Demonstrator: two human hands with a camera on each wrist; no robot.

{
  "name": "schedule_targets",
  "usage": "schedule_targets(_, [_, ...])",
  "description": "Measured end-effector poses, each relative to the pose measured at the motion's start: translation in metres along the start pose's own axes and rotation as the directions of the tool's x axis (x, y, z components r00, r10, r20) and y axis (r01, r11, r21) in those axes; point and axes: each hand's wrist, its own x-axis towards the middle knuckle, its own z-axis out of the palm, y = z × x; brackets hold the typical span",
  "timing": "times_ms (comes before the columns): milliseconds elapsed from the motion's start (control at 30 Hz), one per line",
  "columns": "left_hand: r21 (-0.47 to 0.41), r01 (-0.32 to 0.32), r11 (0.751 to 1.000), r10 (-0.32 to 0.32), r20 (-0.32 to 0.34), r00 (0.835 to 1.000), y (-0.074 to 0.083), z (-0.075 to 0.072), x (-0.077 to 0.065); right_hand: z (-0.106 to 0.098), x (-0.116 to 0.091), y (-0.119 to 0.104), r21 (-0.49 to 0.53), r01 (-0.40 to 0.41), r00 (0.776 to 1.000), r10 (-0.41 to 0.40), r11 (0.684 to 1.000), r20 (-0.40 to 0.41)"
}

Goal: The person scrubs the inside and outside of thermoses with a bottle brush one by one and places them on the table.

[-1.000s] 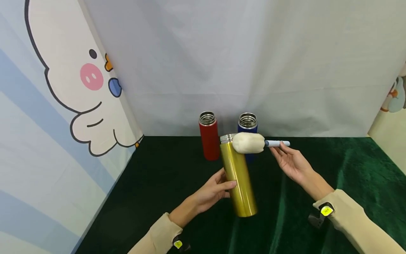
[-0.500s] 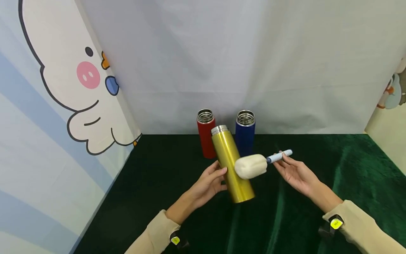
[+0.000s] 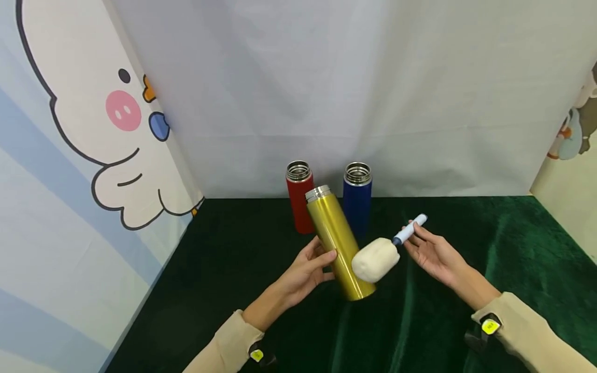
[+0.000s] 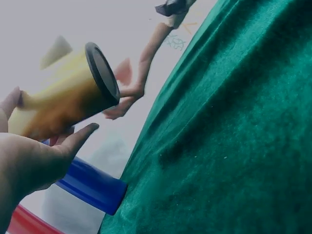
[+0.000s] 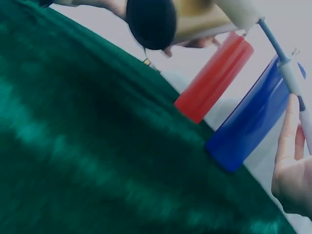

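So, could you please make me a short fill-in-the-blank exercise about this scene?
1. The right hand holds the brush by its ____.
2. In the head view, the blue bottle stands to the ____ of the red bottle.
3. Including the yellow bottle in the left hand, there are ____ bottles.

Missing words: handle; right; three.

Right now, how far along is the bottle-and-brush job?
Done: the red bottle and blue bottle stand uncapped. In hand: left hand grips the tilted gold bottle; right hand holds the brush, which is outside it. Left: perhaps brushing inside; whether any bottle is already brushed, I can't tell.
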Motion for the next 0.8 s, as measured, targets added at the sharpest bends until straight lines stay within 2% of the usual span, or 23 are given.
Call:
schedule_targets(133, [0.010,0.014,1.000,-0.014,-0.005,1.000,-0.002,0.000,0.002,0.023,0.011,-0.007,0.067,0.059,0.995,-0.053,0.996,-0.089])
schedule_targets(267, [0.024,0.053,0.998,-0.053,0.025,0.998,-0.006,0.000,0.004,0.042,0.013,-0.013,0.157,0.144,0.985,-0.127,0.977,-0.113])
schedule_targets(367, [0.020,0.067,0.998,-0.068,0.057,0.996,-0.008,0.001,0.005,0.046,0.009,-0.014,0.218,0.172,0.980,-0.145,0.961,-0.136])
schedule_targets(500, [-0.043,0.037,0.998,-0.034,0.062,0.997,-0.008,0.000,0.004,0.035,0.003,-0.011,0.225,0.129,0.983,-0.094,0.966,-0.158])
schedule_targets(567, [-0.068,0.005,0.998,-0.001,0.059,0.998,-0.006,-0.001,0.004,0.026,-0.001,-0.010,0.199,0.089,0.988,-0.062,0.976,-0.140])
schedule_targets(667, [-0.075,-0.029,0.997,0.033,0.056,0.998,-0.002,-0.002,0.004,0.009,-0.008,-0.006,0.120,0.022,0.998,-0.015,0.993,-0.062])
schedule_targets(800, [-0.057,-0.019,0.998,0.021,0.050,0.999,0.002,-0.006,0.006,-0.014,-0.014,-0.002,0.026,-0.046,0.997,0.044,0.999,0.070])
